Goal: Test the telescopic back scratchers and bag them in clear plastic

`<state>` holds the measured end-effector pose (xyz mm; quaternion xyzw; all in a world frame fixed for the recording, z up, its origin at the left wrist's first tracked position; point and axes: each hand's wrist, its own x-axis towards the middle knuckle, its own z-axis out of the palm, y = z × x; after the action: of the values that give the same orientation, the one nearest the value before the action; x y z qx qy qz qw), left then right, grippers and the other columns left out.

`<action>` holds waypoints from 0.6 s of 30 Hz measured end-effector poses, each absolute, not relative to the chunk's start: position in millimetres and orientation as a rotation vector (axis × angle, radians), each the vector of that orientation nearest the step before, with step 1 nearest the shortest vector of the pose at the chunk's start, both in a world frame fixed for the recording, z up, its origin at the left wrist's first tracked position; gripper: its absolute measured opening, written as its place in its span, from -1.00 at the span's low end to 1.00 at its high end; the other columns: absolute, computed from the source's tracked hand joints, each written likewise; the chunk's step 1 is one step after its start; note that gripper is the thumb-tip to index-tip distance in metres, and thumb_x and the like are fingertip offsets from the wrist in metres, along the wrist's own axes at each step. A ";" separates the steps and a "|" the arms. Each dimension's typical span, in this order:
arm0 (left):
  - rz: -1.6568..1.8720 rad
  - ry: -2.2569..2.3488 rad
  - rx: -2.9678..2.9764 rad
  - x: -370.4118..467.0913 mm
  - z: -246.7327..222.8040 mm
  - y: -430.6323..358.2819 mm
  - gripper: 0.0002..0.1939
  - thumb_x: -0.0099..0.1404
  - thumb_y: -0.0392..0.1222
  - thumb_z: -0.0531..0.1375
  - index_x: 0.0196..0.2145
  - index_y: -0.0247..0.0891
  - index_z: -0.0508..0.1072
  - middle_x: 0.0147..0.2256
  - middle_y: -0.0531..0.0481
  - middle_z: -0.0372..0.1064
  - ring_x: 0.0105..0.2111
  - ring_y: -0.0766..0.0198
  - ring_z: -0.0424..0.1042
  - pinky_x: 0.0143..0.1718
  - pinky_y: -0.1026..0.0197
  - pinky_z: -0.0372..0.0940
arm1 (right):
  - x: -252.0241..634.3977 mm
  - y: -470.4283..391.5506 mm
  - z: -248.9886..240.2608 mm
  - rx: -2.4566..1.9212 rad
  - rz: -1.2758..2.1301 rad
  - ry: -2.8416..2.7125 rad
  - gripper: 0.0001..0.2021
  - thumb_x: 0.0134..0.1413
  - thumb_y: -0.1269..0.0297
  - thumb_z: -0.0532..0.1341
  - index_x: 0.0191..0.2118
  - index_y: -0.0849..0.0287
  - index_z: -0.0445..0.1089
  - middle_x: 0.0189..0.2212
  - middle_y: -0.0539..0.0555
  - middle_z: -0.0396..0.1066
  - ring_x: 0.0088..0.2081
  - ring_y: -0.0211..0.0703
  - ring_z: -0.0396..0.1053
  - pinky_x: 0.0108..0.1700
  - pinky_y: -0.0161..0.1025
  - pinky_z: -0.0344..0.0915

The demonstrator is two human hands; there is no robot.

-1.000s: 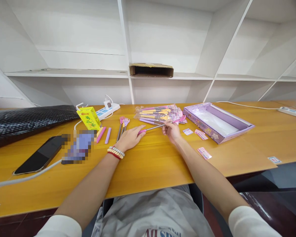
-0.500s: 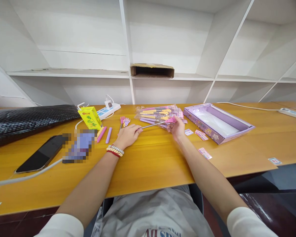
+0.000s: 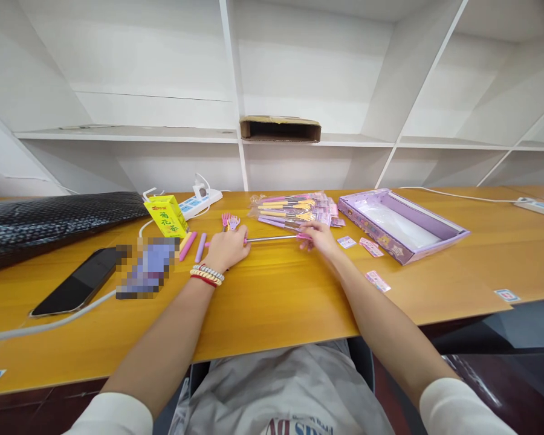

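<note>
Between my two hands a back scratcher (image 3: 274,240) with a thin metal rod lies level, just over the table. My left hand (image 3: 226,249) is closed around its pink handle end. My right hand (image 3: 320,237) grips the pink claw end, whose tips partly show under the fingers. Behind my left hand, pink and purple claw heads (image 3: 232,222) lie on the table. To its left are a loose purple handle (image 3: 200,248) and a pink handle (image 3: 188,246) against a yellow one. Several bagged back scratchers (image 3: 290,208) lie beyond my right hand.
An open purple box (image 3: 401,232) stands at the right, with small printed cards (image 3: 370,248) beside it. On the left are a yellow drink carton (image 3: 167,215), a phone (image 3: 79,282), a blurred-out item (image 3: 148,269), a power strip (image 3: 202,204) and a black wrapped bundle (image 3: 58,226).
The claw end has come down and toward me, so the rod is now level. My right hand has turned over the claw, and my left hand has shifted slightly left, closing round the handle.
</note>
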<state>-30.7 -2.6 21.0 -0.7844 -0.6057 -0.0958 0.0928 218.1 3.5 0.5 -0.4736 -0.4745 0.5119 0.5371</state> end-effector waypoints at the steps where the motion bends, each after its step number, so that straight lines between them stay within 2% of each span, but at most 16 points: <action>1: -0.256 -1.819 -2.313 -30.6 21.6 -3.0 -0.73 0.16 -0.08 0.03 -0.20 -0.21 0.33 -0.36 -0.14 0.43 -0.31 0.01 0.43 -0.31 0.08 0.22 | 215.9 2.1 0.0 -1.145 1.157 -1.149 -0.83 -0.27 0.37 0.29 -0.42 0.20 0.36 -0.65 0.00 0.41 -0.75 -0.25 0.29 -0.79 -0.41 0.08; 4: -0.215 -1.819 -2.310 -30.3 22.3 -4.1 -0.74 0.15 -0.14 0.02 -0.19 -0.21 0.30 -0.38 -0.13 0.42 -0.33 0.01 0.44 -0.32 0.08 0.22 | 211.3 -2.0 -1.3 -1.160 1.008 -1.201 -0.92 -0.27 0.41 0.27 -0.52 0.19 0.34 -0.76 -0.07 0.31 -0.78 -0.32 0.20 -0.77 -0.42 0.04; 8: -0.197 -1.732 -2.336 -28.4 19.9 -4.9 -0.77 0.15 -0.16 0.02 -0.22 -0.20 0.31 -0.39 -0.14 0.41 -0.35 -0.02 0.43 -0.38 0.07 0.22 | 211.0 -5.8 -2.5 -1.106 0.886 -1.364 -0.92 -0.25 0.42 0.23 -0.62 0.18 0.33 -0.77 -0.10 0.26 -0.72 -0.38 0.17 -0.69 -0.44 0.07; 14: -0.279 -1.676 -2.374 -27.4 18.3 -4.3 -0.75 0.15 -0.19 0.01 -0.20 -0.17 0.34 -0.35 -0.11 0.44 -0.34 0.03 0.43 -0.35 0.08 0.24 | 213.9 -1.4 -4.1 -1.042 0.995 -1.387 -0.99 -0.22 0.41 0.19 -0.54 0.18 0.34 -0.75 -0.11 0.30 -0.75 -0.36 0.18 -0.70 -0.42 0.07; 18: -0.519 -1.732 -2.290 -41.2 23.8 2.7 -0.72 0.13 -0.15 0.05 -0.19 -0.15 0.38 -0.22 -0.08 0.45 -0.25 0.06 0.42 -0.28 0.11 0.24 | 222.0 7.1 -2.5 -0.975 1.128 -1.252 -0.88 -0.27 0.36 0.25 -0.48 0.19 0.32 -0.66 -0.05 0.40 -0.74 -0.31 0.24 -0.73 -0.40 0.09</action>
<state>-41.2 2.7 23.8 -0.7800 -0.5899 -0.1768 0.1116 222.0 7.1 -2.5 -0.4141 -0.5317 0.4789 0.5625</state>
